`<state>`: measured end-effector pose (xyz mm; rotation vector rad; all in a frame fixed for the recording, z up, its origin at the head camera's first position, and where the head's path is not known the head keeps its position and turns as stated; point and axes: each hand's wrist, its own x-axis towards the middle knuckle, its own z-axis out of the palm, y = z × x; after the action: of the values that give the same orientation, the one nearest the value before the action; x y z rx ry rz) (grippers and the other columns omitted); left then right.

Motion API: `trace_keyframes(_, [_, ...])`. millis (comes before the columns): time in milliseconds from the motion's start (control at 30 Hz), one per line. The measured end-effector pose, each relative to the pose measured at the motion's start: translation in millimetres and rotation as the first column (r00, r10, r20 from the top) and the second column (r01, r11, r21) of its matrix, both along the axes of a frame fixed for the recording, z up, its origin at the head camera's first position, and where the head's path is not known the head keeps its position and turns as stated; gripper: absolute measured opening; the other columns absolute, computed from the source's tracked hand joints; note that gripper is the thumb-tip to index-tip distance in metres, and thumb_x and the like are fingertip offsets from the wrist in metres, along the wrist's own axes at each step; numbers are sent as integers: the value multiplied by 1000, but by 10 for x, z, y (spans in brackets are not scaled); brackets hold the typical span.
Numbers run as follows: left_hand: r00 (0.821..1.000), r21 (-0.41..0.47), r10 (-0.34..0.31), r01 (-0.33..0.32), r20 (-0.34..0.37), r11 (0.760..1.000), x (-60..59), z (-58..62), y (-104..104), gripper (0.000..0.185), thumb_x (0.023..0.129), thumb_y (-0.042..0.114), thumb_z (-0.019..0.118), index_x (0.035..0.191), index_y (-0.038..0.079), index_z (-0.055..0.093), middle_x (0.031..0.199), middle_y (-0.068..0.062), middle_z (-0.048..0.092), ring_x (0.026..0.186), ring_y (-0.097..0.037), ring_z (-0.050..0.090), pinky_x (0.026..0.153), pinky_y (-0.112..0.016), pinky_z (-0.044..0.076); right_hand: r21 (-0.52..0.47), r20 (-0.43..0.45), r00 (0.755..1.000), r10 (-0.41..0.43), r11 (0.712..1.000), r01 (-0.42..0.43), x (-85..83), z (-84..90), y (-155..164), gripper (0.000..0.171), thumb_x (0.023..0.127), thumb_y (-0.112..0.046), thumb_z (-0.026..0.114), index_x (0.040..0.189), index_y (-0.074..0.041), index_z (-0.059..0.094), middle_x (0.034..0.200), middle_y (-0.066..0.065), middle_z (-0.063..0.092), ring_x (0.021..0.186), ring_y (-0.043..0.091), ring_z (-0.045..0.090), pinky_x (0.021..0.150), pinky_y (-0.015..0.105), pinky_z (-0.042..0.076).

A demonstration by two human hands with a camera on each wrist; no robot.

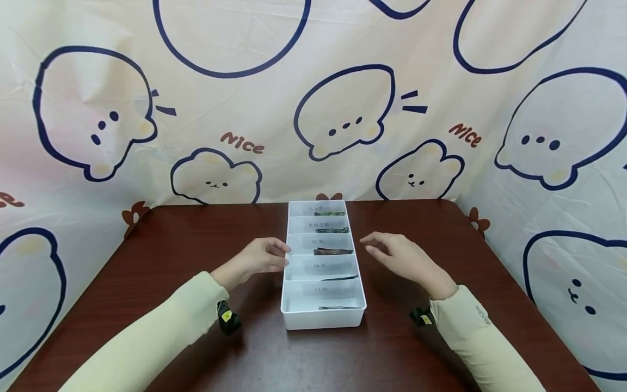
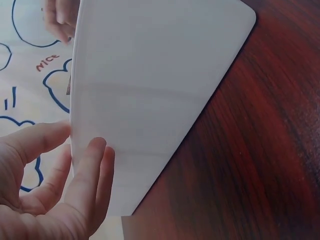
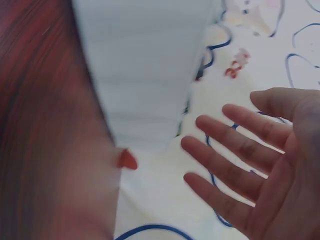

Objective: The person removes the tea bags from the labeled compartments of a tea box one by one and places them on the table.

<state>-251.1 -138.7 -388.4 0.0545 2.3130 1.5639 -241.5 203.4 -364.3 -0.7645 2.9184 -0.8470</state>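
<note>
A long white divided box (image 1: 323, 320) stands lengthwise on the table, with several compartments one behind another. Each compartment bears a small printed label, and thin dark strips (image 1: 333, 251) lie toward its right side; their kind is too small to tell. My left hand (image 1: 259, 256) is at the box's left wall, fingers loosely bent; in the left wrist view its fingertips (image 2: 99, 145) touch or nearly touch the wall near the rim. To the right of the box, my right hand (image 1: 404, 258) hovers apart from it, empty, its fingers spread in the right wrist view.
The dark reddish-brown table (image 1: 196, 337) extends on both sides of the box and in front of it. Behind and beside it hangs a pale cloth (image 1: 274, 109) with cartoon outlines. A dark band (image 1: 228, 318) is on the left wrist, another (image 1: 422, 316) on the right.
</note>
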Motion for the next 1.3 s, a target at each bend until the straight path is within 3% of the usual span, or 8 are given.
trace_keyframes(133, [1000,8,3,-3,4,1000,-12,-8,-11,33,83,4,73,113,0,62,107,-17,60,86,-22,63,82,-35,57,-216,71,993,98,973,-80,110,107,-15,27,99,-31,54,124,-21,61,121,1,65,107,21,64,88,37,54])
trace_keyframes(333, [1000,15,6,-6,7,1000,-19,-15,-10,32,83,3,73,113,1,62,106,-17,60,85,-22,63,83,-35,57,-498,153,950,272,851,-163,313,155,-61,32,99,-21,55,129,-8,56,127,15,61,115,29,60,93,28,51])
trace_keyframes(500, [1000,3,5,-5,3,1000,-11,-7,-5,31,82,3,74,112,1,63,106,-17,61,85,-22,63,83,-36,57,-627,167,913,372,755,-193,455,93,-119,29,98,-9,54,126,0,55,123,23,60,111,23,62,92,32,53])
trace_keyframes(633, [1000,1,8,-8,5,1000,-6,10,4,31,82,3,74,112,1,63,106,-17,61,85,-23,64,83,-36,57,-668,182,886,426,715,-206,524,-4,-172,29,97,-6,55,124,4,54,119,23,61,108,27,64,90,35,54])
trace_keyframes(1000, [1000,-7,8,-8,15,1000,-3,31,13,33,82,3,74,113,0,63,104,-16,62,84,-22,64,86,-39,56,-629,277,813,513,736,-251,571,-250,-241,32,96,-10,59,124,5,55,122,30,57,111,18,63,91,26,51])
trace_keyframes(1133, [1000,-11,2,-2,10,1000,-9,25,6,34,83,3,73,115,-1,62,105,-16,61,85,-22,64,85,-38,56,-510,295,820,490,807,-298,571,-237,-256,34,94,-15,63,125,-1,58,123,19,62,113,17,61,93,24,50])
trace_keyframes(1233, [1000,-11,2,-2,7,1000,-10,18,2,34,83,3,73,115,-2,61,106,-17,61,86,-22,63,83,-36,57,-355,289,842,456,868,-348,576,-196,-280,34,92,-20,66,124,-10,61,123,6,64,113,14,61,87,23,52])
trace_keyframes(1300, [1000,-11,3,-3,7,1000,-8,18,5,34,83,3,73,115,-2,61,106,-17,61,86,-22,63,83,-36,57,-271,284,851,441,889,-370,582,-168,-298,33,91,-21,68,123,-15,63,122,1,64,112,12,61,81,23,53])
